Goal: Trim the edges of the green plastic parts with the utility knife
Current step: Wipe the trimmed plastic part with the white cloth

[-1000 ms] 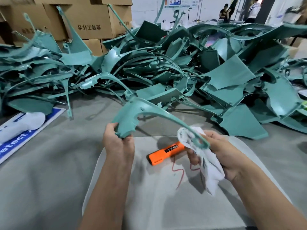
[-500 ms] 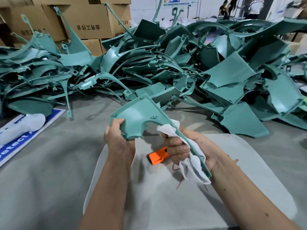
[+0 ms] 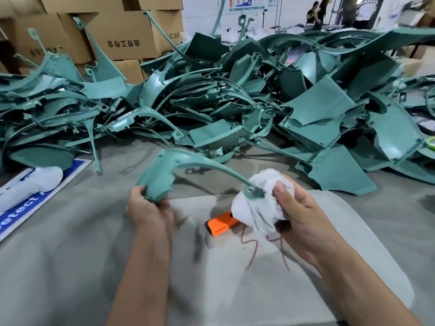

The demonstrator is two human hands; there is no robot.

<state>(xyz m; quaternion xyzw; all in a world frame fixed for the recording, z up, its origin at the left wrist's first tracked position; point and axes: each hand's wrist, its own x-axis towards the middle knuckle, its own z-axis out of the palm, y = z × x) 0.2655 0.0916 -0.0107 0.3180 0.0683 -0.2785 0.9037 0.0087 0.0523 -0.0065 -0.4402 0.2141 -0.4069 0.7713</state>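
A curved green plastic part (image 3: 164,170) arches between my two hands above the table. My left hand (image 3: 149,208) grips its wide end. My right hand (image 3: 299,212) holds a bunched white cloth (image 3: 256,208) wrapped round the part's thin end, thumb pressed on top. The orange utility knife (image 3: 221,223) lies on the pale mat (image 3: 235,290) under my hands, its far end hidden by the cloth. No hand touches the knife.
A large heap of green plastic parts (image 3: 235,95) fills the far half of the grey table. Cardboard boxes (image 3: 113,34) stand behind it at the left. A blue and white sign with a white bundle (image 3: 35,182) lies at the left edge. People stand far back.
The part has been turned from its flat face toward me back to an arch. My right hand with the cloth has slid along it to the thin end, uncovering more of the knife.
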